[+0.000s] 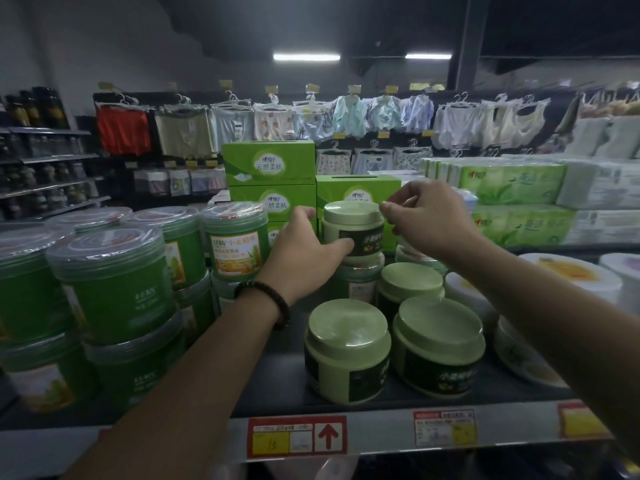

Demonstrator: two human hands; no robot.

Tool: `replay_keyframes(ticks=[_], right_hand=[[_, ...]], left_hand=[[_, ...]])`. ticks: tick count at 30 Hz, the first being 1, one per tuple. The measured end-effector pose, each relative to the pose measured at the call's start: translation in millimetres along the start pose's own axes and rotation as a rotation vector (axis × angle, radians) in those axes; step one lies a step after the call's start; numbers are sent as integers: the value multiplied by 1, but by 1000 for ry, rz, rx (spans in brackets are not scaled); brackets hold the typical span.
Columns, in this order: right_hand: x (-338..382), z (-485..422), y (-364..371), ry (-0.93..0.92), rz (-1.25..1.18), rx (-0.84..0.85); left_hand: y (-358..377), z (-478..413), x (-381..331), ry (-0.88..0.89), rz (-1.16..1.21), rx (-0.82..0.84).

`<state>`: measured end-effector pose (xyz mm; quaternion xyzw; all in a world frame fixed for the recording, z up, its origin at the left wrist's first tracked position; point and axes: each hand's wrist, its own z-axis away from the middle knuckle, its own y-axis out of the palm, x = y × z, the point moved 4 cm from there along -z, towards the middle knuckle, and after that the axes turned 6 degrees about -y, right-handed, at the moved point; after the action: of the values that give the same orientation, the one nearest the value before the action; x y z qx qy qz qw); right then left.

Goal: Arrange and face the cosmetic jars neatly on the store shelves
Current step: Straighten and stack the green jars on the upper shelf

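Pale green jar [353,228], stacked on a second jar [360,277] at the back of the shelf [277,362], sits between the hands. The left hand [304,247] wraps its side, thumb on the label [369,241], apparently to turn it frontward. The right hand [429,220] curls its fingers beside the lid [349,210], contact unclear.

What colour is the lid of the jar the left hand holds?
Pale green lid on the jar; head view.

A dark brown beaded bracelet [282,308] circles the wrist of the left hand [304,251]. The left forearm [187,382] and right forearm [554,306] are bare.
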<state>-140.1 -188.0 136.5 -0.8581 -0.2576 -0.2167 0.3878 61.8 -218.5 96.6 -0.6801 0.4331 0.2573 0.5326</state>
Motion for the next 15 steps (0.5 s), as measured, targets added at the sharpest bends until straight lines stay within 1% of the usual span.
replay_keyframes(ticks=[6,15], right_hand=[[-18,0,7,128,-99,73],[-18,6,17,188,-217,146]], left_hand=[[11,-15,-5,-25,15,16],[22,-26,-9,-1,6,11]])
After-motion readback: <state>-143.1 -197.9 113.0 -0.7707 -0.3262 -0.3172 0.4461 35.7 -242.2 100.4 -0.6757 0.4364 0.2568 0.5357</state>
